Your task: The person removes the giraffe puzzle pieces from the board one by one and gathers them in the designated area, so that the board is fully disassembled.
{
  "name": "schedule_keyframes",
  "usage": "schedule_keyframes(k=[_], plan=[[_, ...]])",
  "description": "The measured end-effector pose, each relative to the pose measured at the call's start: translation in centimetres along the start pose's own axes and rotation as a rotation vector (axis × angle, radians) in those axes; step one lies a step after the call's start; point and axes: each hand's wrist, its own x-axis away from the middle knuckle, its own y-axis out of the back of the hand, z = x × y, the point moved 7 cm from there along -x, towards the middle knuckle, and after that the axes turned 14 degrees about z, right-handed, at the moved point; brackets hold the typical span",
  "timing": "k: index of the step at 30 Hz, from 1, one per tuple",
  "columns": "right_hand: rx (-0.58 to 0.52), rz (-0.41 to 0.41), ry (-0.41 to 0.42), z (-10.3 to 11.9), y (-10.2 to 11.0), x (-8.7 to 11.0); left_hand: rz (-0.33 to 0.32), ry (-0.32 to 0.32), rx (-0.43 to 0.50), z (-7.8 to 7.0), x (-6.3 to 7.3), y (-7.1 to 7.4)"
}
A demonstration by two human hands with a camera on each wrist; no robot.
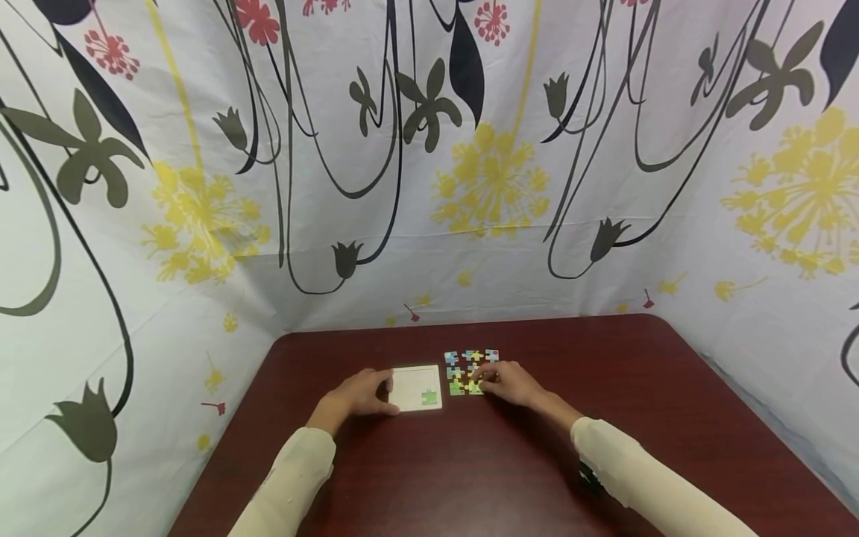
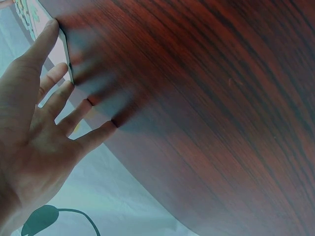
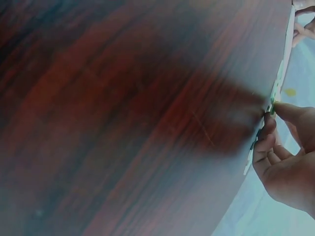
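Note:
A shallow white puzzle tray (image 1: 411, 379) lies on the table, with one green jigsaw piece (image 1: 429, 397) in its near right corner. My left hand (image 1: 363, 391) rests at the tray's left side, fingers spread and nearly straight; thumb and fingertips touch its edge. Right of the tray, several colourful jigsaw pieces (image 1: 455, 372) lie in loose rows. Over the near right of these, my right hand (image 1: 513, 382) pinches a green puzzle piece (image 3: 273, 106) between thumb and index finger. Fingers partly hide that piece and its neighbours in the head view.
The dark red wooden table (image 1: 429, 462) reaches toward me and out to both sides. Behind it and along its sides hangs a white cloth (image 1: 416, 201) with flower prints.

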Motion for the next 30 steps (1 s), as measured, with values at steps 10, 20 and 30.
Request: schedule_keyframes(k=[10,20,30], plan=[[0.034,-0.006,0.026,0.3,0.0,-0.1,0.004,0.015,0.010,0.3,-0.2,-0.2],[0.016,-0.008,0.042,0.7,0.3,-0.4,0.001,0.010,0.002,0.4,-0.1,-0.2],[-0.016,0.019,0.119,2.2,-0.6,-1.2,0.002,0.002,0.001,0.2,-0.1,-0.1]])
